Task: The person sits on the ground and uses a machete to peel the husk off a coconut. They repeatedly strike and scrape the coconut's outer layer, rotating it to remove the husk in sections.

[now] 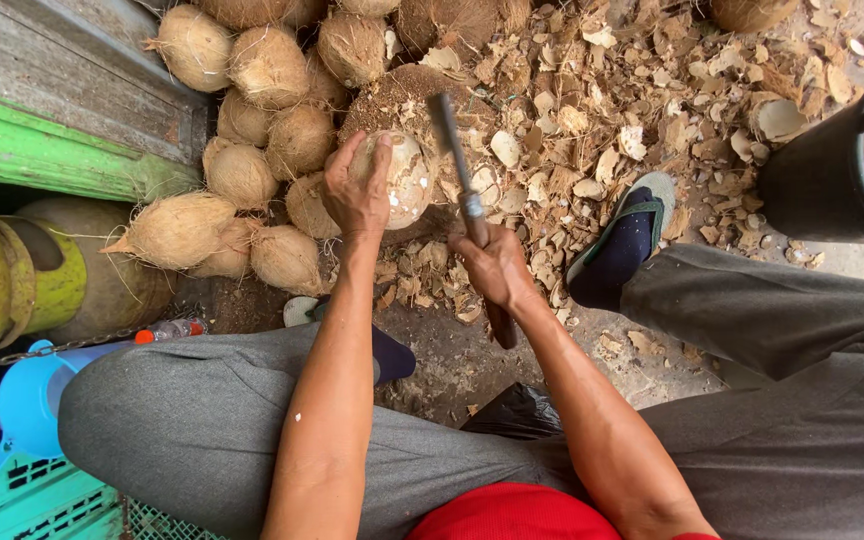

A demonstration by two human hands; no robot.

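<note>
My left hand (355,190) grips a partly peeled pale coconut (407,180) that rests on a round wooden chopping block (397,100). My right hand (495,265) holds the handle of a long dark cleaver (455,150). Its blade points away from me and lies just right of the coconut, close to its peeled side. Both forearms reach forward between my grey-trousered knees.
A pile of several brown husked coconuts (252,130) lies left and behind the block. Shell chips (632,100) litter the ground to the right. A black bucket (832,170) stands at far right. My sandalled foot (622,240), green boards (42,140) and a blue funnel (37,395) are nearby.
</note>
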